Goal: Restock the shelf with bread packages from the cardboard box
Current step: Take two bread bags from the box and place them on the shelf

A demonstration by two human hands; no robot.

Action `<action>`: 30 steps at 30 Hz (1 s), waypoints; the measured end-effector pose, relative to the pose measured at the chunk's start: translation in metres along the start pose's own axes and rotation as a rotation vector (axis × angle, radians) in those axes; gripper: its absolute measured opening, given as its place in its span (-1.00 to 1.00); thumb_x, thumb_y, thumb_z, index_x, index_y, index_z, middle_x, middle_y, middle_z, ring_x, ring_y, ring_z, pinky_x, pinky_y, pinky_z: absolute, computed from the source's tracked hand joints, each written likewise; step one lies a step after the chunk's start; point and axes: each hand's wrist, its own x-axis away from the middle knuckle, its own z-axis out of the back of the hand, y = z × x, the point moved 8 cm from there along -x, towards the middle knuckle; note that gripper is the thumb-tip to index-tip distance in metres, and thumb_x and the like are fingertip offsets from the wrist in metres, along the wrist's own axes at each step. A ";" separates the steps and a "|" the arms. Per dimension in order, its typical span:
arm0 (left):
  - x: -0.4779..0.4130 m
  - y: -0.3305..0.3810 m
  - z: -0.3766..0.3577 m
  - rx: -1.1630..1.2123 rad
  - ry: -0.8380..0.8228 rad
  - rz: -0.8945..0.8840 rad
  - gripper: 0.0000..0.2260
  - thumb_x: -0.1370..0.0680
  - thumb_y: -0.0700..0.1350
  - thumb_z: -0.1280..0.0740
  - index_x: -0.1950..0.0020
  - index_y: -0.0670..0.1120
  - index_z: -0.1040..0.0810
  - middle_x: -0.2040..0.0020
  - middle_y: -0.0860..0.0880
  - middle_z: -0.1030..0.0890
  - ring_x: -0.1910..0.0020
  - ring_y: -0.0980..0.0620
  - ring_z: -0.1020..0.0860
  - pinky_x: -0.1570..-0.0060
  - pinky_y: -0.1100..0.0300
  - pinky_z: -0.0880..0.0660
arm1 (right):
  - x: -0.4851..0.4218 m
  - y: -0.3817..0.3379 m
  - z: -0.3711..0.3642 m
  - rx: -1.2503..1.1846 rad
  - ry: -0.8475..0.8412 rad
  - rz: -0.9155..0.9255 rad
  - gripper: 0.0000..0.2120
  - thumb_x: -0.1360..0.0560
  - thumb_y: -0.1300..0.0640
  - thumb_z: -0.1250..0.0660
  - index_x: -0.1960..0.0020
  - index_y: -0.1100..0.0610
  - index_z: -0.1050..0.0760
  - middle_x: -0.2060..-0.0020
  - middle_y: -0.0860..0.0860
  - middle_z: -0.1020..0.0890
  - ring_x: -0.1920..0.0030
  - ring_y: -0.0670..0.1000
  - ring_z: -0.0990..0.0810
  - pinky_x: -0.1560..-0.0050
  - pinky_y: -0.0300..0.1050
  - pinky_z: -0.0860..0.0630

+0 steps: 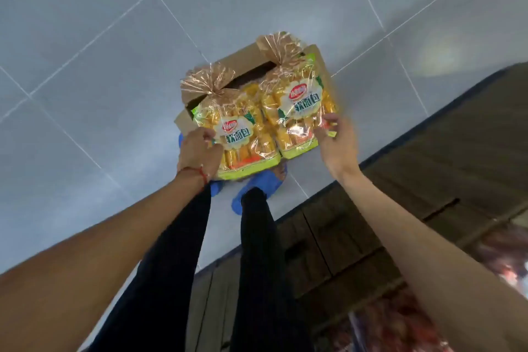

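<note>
Two bread packs held side by side over the cardboard box (243,61)
The box is mostly hidden behind them, its inside unreadable; the wooden shelf unit (428,180) at right is blurred and cut off. The left hand (200,148), arm stretched down, has its grip closed on the left bread package (243,134) at its lower edge; the right hand (333,140) pinches the right bread package (297,106) at its side, thumb in front
</note>
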 end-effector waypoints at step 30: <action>-0.101 -0.045 -0.018 0.381 -0.118 0.093 -0.33 -0.17 0.01 -0.67 -0.21 0.05 -0.49 -0.04 0.07 -0.69 -0.01 0.04 -0.68 -0.05 -0.05 -0.62 | -0.069 0.064 -0.047 -0.113 -0.080 -0.197 -0.31 -0.33 -0.08 -0.65 -0.35 0.00 -0.43 -0.11 -0.10 -0.72 -0.07 -0.07 -0.73 -0.11 -0.02 -0.67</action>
